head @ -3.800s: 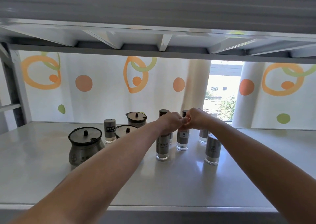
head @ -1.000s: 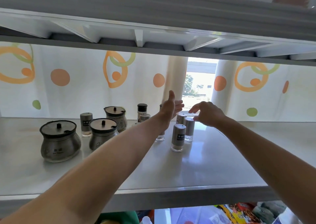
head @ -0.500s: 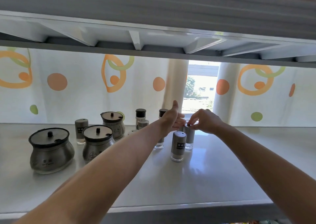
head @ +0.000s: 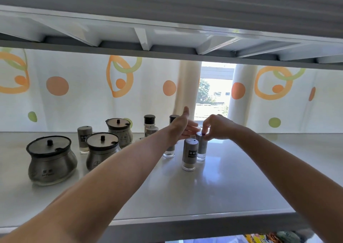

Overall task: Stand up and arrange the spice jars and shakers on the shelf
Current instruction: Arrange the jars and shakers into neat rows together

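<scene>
Since the frame half a second earlier, both hands have stayed at the shaker cluster with little change. Head view: the right hand [head: 218, 127] pinches the cap of a grey shaker [head: 201, 148] standing upright on the white shelf [head: 232, 185], long axis vertical, clear base down. The left hand [head: 182, 126] is spread flat, thumb raised, fingers extended toward the same cap, gripping nothing visible. Just in front stands a second shaker [head: 189, 154], upright, label facing the camera. Three lidded steel jars [head: 51, 160] sit upright at left, with dark-capped shakers behind near the curtain [head: 74, 94].
</scene>
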`<move>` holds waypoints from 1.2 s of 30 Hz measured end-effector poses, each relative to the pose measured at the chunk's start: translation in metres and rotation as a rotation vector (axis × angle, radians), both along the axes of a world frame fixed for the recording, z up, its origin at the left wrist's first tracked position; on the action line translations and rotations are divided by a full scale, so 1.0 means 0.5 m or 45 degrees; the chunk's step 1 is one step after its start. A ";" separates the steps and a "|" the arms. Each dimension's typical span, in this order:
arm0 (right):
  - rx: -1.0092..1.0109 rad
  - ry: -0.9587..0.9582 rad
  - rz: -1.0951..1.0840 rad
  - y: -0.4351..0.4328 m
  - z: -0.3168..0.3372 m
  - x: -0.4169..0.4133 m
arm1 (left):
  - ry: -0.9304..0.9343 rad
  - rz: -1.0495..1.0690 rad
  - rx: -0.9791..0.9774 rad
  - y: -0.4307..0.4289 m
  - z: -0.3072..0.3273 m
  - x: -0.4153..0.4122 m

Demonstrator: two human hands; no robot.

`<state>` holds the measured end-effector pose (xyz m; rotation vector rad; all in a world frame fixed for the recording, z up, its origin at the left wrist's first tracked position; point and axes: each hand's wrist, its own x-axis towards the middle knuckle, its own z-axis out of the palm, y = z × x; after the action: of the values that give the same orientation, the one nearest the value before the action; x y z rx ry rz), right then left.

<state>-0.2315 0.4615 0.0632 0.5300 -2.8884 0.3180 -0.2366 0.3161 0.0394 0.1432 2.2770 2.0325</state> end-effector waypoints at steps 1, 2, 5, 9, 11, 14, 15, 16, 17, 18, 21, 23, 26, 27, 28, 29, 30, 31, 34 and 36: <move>0.032 0.007 0.012 0.001 0.000 -0.002 | -0.005 -0.001 0.006 -0.002 -0.001 0.001; 0.051 0.020 0.015 0.001 0.000 -0.003 | -0.011 0.000 0.014 -0.002 -0.002 0.002; 0.057 0.068 -0.005 -0.003 -0.001 0.000 | -0.028 0.005 0.023 -0.001 -0.007 0.005; 0.080 0.090 -0.022 -0.014 0.001 0.012 | -0.017 -0.009 0.008 0.005 -0.008 0.010; 0.123 0.103 -0.014 -0.018 0.000 0.020 | 0.002 0.023 -0.002 0.009 -0.006 0.012; 0.192 0.062 0.026 -0.015 0.008 0.023 | 0.004 0.055 -0.023 0.011 -0.001 0.017; 0.202 0.039 0.049 -0.013 0.010 0.021 | 0.003 0.049 -0.036 0.009 0.000 0.018; 0.204 0.025 0.068 -0.011 0.011 0.020 | -0.001 0.042 -0.050 0.007 0.001 0.020; 0.200 0.024 0.080 -0.010 0.010 0.019 | -0.008 0.037 -0.063 0.005 0.000 0.022; 0.193 0.035 0.086 -0.011 0.009 0.019 | -0.014 0.032 -0.075 0.003 0.000 0.024; 0.163 0.062 0.085 -0.015 0.011 0.024 | -0.023 0.017 -0.093 0.002 -0.002 0.031; 0.155 0.060 0.089 -0.016 0.013 0.026 | -0.030 0.016 -0.107 0.000 -0.002 0.031; 0.157 0.054 0.093 -0.014 0.015 0.027 | -0.043 0.015 -0.154 -0.001 -0.004 0.033; 0.153 0.046 0.088 -0.013 0.015 0.028 | -0.043 0.012 -0.163 -0.001 -0.006 0.033; 0.154 0.040 0.085 -0.012 0.016 0.029 | -0.043 0.012 -0.158 -0.001 -0.008 0.033; 0.158 0.039 0.088 -0.012 0.017 0.029 | -0.044 0.015 -0.145 -0.001 -0.009 0.033; 0.164 0.040 0.093 -0.012 0.018 0.030 | -0.046 0.019 -0.131 -0.002 -0.009 0.033; 0.172 0.040 0.097 -0.012 0.019 0.030 | -0.049 0.022 -0.127 -0.003 -0.008 0.033; 0.205 -0.005 0.105 -0.013 0.027 0.028 | -0.049 0.017 -0.150 -0.001 -0.007 0.036; 0.210 -0.049 0.114 -0.012 0.033 0.028 | -0.035 0.018 -0.160 0.000 -0.006 0.034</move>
<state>-0.2174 0.4555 0.0795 0.6888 -2.9499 0.1036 -0.2196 0.3162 0.0364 0.0898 2.3870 1.8788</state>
